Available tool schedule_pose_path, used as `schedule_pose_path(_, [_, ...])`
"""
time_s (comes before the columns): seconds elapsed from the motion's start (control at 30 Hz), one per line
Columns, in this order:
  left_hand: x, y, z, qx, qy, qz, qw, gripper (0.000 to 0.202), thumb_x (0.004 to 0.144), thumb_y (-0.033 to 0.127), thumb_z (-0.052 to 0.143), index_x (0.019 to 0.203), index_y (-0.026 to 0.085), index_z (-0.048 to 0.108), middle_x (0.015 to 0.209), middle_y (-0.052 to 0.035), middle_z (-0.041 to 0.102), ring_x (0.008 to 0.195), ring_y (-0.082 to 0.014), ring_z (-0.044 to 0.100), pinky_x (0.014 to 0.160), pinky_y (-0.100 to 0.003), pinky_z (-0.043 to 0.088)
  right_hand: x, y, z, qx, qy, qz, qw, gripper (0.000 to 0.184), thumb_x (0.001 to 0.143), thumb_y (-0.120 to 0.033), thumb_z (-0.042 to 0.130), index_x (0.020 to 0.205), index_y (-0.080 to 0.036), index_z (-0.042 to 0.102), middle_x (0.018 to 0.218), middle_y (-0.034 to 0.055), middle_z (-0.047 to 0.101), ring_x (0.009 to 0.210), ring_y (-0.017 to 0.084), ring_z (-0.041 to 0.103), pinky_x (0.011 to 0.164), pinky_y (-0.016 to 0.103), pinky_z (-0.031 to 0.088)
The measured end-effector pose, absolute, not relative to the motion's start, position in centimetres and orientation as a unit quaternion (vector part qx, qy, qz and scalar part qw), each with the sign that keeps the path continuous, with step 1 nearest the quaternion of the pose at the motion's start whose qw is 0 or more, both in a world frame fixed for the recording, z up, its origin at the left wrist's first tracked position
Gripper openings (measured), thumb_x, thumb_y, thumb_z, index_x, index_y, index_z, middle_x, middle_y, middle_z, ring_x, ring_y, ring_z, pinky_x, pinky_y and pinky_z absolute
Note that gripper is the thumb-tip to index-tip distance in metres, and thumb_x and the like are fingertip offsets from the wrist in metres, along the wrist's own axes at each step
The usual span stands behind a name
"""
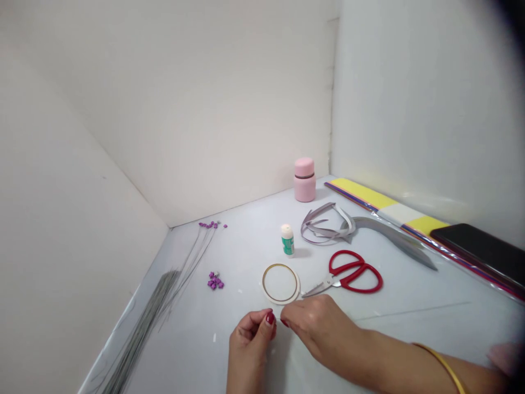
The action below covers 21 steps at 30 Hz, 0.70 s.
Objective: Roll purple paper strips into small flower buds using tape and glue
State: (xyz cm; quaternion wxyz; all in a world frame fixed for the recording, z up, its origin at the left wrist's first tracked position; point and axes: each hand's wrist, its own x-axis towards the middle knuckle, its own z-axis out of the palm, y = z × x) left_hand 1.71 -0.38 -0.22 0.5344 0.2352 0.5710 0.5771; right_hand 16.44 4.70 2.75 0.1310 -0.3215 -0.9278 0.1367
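Scissors (343,279) R of ring (283,299), jar (304,180) behind

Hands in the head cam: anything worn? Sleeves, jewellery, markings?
Forearms are bare, with no sleeves or gloves in view. The left hand and right hand wear no rings that I can see, and the fingers show glossy dark red nail polish. A thin yellow-gold bangle circles the right forearm.
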Motion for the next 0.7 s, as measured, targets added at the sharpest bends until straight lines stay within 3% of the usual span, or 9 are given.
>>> schedule_pose_path(0.7, [1.91,-0.18,0.29,0.177,0.523,0.628,0.549,0.019,0.059,0.027,0.075,0.068,0.011,0.068,0.064,-0.0035,0.065,0.060,-0.0110,0.057,0.060,-0.020,0.046,16.19,4.91,3.47,-0.344,-0.919,0.149,0.120,0.017,0.082,-0.013,0.041,0.076,-0.018,0.056,0.071,0.0014,0.065,0.062,0.014,0.059,0.053,0.023,0.032])
